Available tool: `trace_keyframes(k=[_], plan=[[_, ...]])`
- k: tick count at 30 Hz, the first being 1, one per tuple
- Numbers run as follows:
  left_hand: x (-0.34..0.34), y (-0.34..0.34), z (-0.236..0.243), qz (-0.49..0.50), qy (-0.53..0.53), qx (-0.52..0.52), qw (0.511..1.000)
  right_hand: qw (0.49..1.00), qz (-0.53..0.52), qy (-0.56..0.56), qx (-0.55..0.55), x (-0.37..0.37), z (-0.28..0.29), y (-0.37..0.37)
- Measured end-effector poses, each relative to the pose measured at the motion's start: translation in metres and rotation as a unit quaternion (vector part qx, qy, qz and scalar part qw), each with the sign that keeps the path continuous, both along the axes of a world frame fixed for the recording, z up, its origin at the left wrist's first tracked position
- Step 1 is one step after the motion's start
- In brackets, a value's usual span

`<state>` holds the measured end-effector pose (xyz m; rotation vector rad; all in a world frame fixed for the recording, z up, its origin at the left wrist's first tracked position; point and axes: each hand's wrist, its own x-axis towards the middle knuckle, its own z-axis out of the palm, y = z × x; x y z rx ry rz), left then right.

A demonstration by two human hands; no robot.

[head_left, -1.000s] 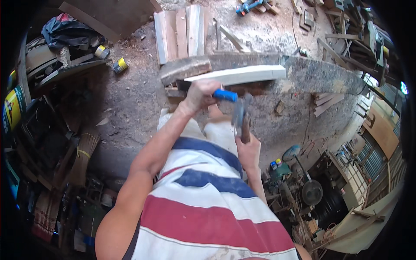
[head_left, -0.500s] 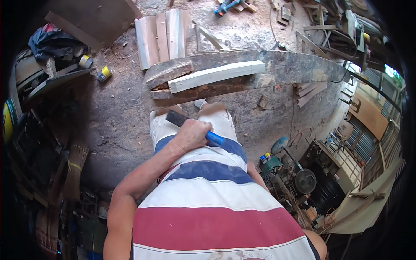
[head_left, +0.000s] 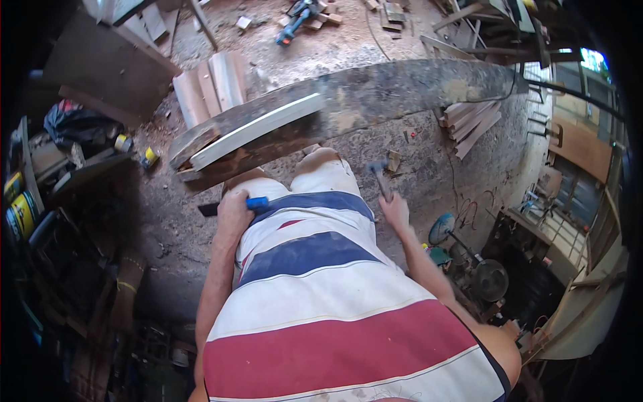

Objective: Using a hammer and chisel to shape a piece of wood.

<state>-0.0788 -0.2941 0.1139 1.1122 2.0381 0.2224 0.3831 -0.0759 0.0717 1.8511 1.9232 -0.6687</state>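
My left hand (head_left: 234, 211) is closed around a chisel with a blue handle (head_left: 257, 203), held level over my left thigh. Its dark flat blade points out to the left. My right hand (head_left: 396, 209) grips a hammer (head_left: 382, 179) by the shaft, beside my right thigh, with the head raised away from me. In front of my knees, a pale squared length of wood (head_left: 258, 130) lies along the left part of a worn plank bench (head_left: 375, 94). A rough brown wood block (head_left: 197, 145) sits beside its left end.
Boards (head_left: 211, 87) lie beyond the bench, with a blue cordless power tool (head_left: 293, 27) on the dusty floor. Wood strips (head_left: 469, 124) are stacked to the right. A fan (head_left: 489, 279) stands at the lower right. Yellow cans (head_left: 149, 157) and clutter line the left side.
My left hand has moved left with the chisel. My right hand, hidden before, has come into view on the right with the hammer. The view has shifted, so the bench appears tilted.
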Motion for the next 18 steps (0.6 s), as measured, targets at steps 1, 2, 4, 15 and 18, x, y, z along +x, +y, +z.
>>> trace_keyframes(k=[1,2,4,15,18], plan=[[0.013,-0.001,0.004,0.035,0.013,-0.038,0.999,0.999,0.031,0.017,0.005,-0.018,0.008,0.036],[0.026,0.002,0.006,0.072,0.027,-0.073,0.994,0.997,0.062,0.033,0.013,-0.031,0.013,0.076],[0.052,0.015,0.010,0.100,0.011,-0.079,0.992,0.982,0.163,0.090,0.047,-0.032,0.001,0.148],[0.165,0.080,0.025,0.157,0.007,-0.018,0.987,0.903,0.406,0.041,0.136,-0.069,-0.056,0.367],[0.185,0.109,0.031,0.183,-0.011,-0.005,0.983,0.917,0.352,0.058,0.178,-0.078,-0.068,0.356]])
